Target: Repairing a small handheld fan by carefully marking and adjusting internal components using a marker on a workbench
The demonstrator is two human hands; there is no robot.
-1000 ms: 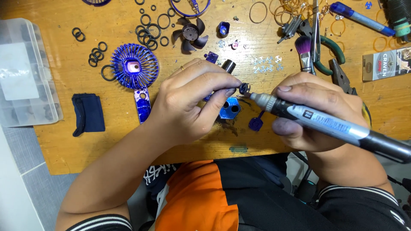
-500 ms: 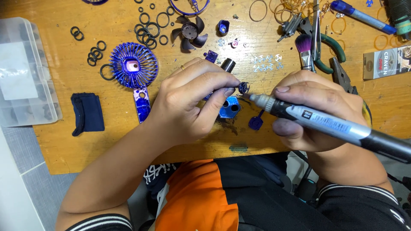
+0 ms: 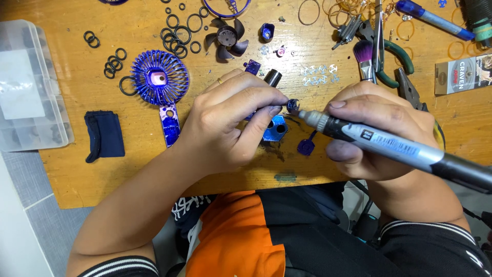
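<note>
table (image 3: 77, 174): warm yellow-brown wood, dark stain near front edge
fan grille (image 3: 159, 78): metallic blue-violet, radial spokes, pale centre
fan blade (image 3: 227, 39): dark purple-black
hexagonal part (image 3: 275, 128): shiny blue, dark hole
small part (image 3: 292, 105): blue-violet
rotary tool (image 3: 394, 147): silver-grey body, black ends
rings (image 3: 180, 25): black
cloth (image 3: 104, 135): navy
parts box (image 3: 28, 87): clear, whitish
brush (image 3: 364, 56): magenta-to-black bristles
pliers (image 3: 398, 56): green handles
shirt (image 3: 236, 241): orange and black; cuffs black with white stripes

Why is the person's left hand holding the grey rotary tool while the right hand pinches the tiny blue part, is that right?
Not quite: the head view shows the hands swapped. The right hand holds the grey rotary tool, and the left hand pinches the tiny blue part.
</note>
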